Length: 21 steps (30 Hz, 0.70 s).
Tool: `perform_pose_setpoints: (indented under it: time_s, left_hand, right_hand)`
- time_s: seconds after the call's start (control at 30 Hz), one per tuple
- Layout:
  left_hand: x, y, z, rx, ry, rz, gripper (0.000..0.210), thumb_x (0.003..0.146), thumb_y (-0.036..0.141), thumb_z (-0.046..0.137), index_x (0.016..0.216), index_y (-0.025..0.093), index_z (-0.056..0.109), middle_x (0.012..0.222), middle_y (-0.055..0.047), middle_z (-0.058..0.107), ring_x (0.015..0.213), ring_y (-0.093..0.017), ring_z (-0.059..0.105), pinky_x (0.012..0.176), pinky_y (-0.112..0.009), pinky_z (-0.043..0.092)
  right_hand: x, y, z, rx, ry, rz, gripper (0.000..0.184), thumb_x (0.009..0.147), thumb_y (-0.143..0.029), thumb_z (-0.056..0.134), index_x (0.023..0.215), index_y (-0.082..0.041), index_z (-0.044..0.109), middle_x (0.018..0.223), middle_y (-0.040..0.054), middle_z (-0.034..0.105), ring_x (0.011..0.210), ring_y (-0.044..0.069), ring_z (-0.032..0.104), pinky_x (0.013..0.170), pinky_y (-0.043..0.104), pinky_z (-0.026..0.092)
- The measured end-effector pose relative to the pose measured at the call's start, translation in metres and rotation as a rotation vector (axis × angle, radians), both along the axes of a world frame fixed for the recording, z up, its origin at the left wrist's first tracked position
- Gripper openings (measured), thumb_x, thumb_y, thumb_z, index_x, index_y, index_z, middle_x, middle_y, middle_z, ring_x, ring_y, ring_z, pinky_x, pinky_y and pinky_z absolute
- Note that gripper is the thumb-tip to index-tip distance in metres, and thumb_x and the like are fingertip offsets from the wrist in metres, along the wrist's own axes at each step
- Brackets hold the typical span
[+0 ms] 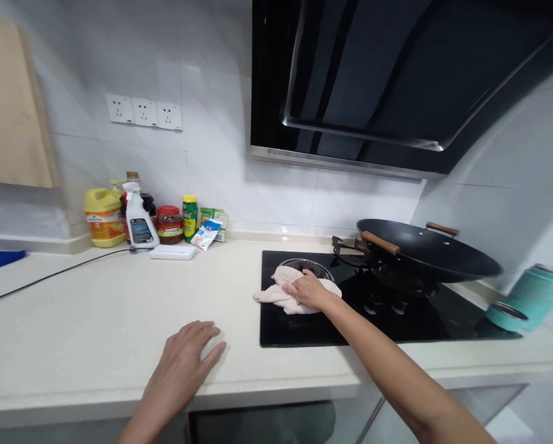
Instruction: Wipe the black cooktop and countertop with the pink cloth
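My right hand (pixel 306 288) presses down on a crumpled white cloth (pixel 283 297), with its fingers closed over it. Under the cloth lies the left side of a black glass gas hob (pixel 280 333), and a round burner (pixel 311 266) shows just behind it. My left hand (pixel 188 354) is open over the pale countertop (pixel 95 320), to the left of the hob near the front edge, and holds nothing. Its thumb points towards the hob.
A black wok (pixel 424 246) with wooden handles sits on the right burner. Beside it are a teal bottle (pixel 539 293) and its lid. Several bottles, including a white spray bottle (pixel 140 219), line the back wall. A range hood (pixel 350 80) hangs above.
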State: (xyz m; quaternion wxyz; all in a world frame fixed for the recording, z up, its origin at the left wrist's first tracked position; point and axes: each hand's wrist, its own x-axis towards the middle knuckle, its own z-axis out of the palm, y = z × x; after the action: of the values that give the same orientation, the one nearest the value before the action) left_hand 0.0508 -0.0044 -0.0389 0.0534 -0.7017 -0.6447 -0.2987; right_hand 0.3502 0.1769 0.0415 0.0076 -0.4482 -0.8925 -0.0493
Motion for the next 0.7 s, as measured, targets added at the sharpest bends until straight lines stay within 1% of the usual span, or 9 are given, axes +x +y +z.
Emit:
perform_pose_setpoints:
  time_s: [0.07, 0.17, 0.23, 0.3, 0.37, 0.43, 0.5, 0.6, 0.7]
  left_hand:
    - [0.001, 0.001, 0.001, -0.011, 0.013, 0.001, 0.037, 0.093, 0.050, 0.053, 0.113, 0.027, 0.074, 0.127, -0.008, 0.072, 0.127, -0.031, 0.060, 0.105, -0.047, 0.045]
    - [0.002, 0.000, 0.004, -0.036, 0.026, 0.003, 0.038, 0.094, 0.049, 0.051, 0.114, 0.025, 0.074, 0.129, -0.008, 0.071, 0.128, -0.031, 0.059, 0.105, -0.048, 0.044]
    - [0.004, -0.001, 0.006, -0.043, 0.025, 0.003, 0.038, 0.094, 0.048, 0.051, 0.113, 0.025, 0.074, 0.129, -0.008, 0.071, 0.127, -0.030, 0.059, 0.106, -0.047, 0.043]
    - [0.004, -0.002, 0.007, -0.034, 0.027, 0.003, 0.037, 0.094, 0.048, 0.052, 0.114, 0.025, 0.073, 0.129, -0.008, 0.071, 0.127, -0.030, 0.059, 0.106, -0.047, 0.043]
    - [0.004, -0.002, 0.007, -0.024, 0.034, 0.000, 0.038, 0.094, 0.048, 0.051, 0.113, 0.024, 0.073, 0.128, -0.009, 0.071, 0.126, -0.031, 0.059, 0.105, -0.048, 0.043]
    - [0.004, -0.001, 0.006, -0.024, 0.041, -0.004, 0.038, 0.094, 0.047, 0.051, 0.114, 0.023, 0.073, 0.128, -0.010, 0.071, 0.126, -0.031, 0.059, 0.105, -0.048, 0.043]
    - [0.004, -0.001, 0.006, -0.027, 0.047, -0.009, 0.038, 0.095, 0.046, 0.051, 0.114, 0.023, 0.073, 0.128, -0.010, 0.071, 0.127, -0.031, 0.059, 0.104, -0.048, 0.043]
    - [0.006, -0.002, 0.008, -0.035, 0.056, -0.008, 0.039, 0.095, 0.047, 0.050, 0.116, 0.023, 0.073, 0.129, -0.010, 0.070, 0.127, -0.031, 0.059, 0.104, -0.047, 0.043]
    - [0.007, -0.003, 0.010, -0.055, 0.064, -0.005, 0.039, 0.096, 0.047, 0.050, 0.117, 0.022, 0.072, 0.130, -0.010, 0.070, 0.127, -0.031, 0.058, 0.104, -0.047, 0.043]
  right_hand:
    - [0.016, -0.005, -0.004, 0.022, -0.017, -0.014, 0.049, 0.106, -0.044, 0.033, 0.103, -0.025, 0.078, 0.096, 0.0069, 0.078, 0.104, 0.022, 0.068, 0.117, 0.042, 0.022]
    - [0.033, -0.011, -0.007, 0.052, -0.027, -0.059, 0.047, 0.105, -0.039, 0.037, 0.092, -0.020, 0.078, 0.102, 0.0105, 0.077, 0.104, 0.023, 0.067, 0.117, 0.044, 0.019]
    - [0.040, -0.018, -0.007, 0.087, -0.011, -0.112, 0.041, 0.104, -0.038, 0.042, 0.096, -0.020, 0.078, 0.109, 0.0121, 0.075, 0.111, 0.026, 0.064, 0.114, 0.048, 0.022]
    - [0.047, -0.026, -0.007, 0.151, 0.017, -0.181, 0.037, 0.102, -0.040, 0.045, 0.106, -0.018, 0.075, 0.121, 0.0163, 0.070, 0.121, 0.031, 0.059, 0.111, 0.053, 0.025]
    - [0.055, -0.034, -0.006, 0.208, 0.072, -0.295, 0.040, 0.101, -0.045, 0.047, 0.117, -0.016, 0.069, 0.128, 0.0205, 0.065, 0.125, 0.034, 0.056, 0.107, 0.052, 0.031]
    - [0.063, -0.040, -0.004, 0.157, 0.143, -0.446, 0.048, 0.101, -0.053, 0.044, 0.124, -0.015, 0.064, 0.124, 0.0209, 0.067, 0.120, 0.034, 0.061, 0.101, 0.047, 0.038]
    - [0.069, -0.040, -0.002, 0.043, 0.193, -0.576, 0.056, 0.101, -0.061, 0.038, 0.126, -0.016, 0.061, 0.118, 0.0198, 0.070, 0.116, 0.033, 0.065, 0.095, 0.043, 0.043]
    - [0.065, -0.027, 0.000, -0.052, 0.204, -0.668, 0.069, 0.096, -0.072, 0.034, 0.128, -0.016, 0.061, 0.123, 0.0207, 0.070, 0.119, 0.034, 0.065, 0.091, 0.041, 0.047]
    - [0.051, -0.006, -0.001, -0.095, 0.201, -0.715, 0.080, 0.088, -0.081, 0.041, 0.128, -0.016, 0.062, 0.126, 0.0213, 0.069, 0.118, 0.033, 0.066, 0.088, 0.039, 0.049]
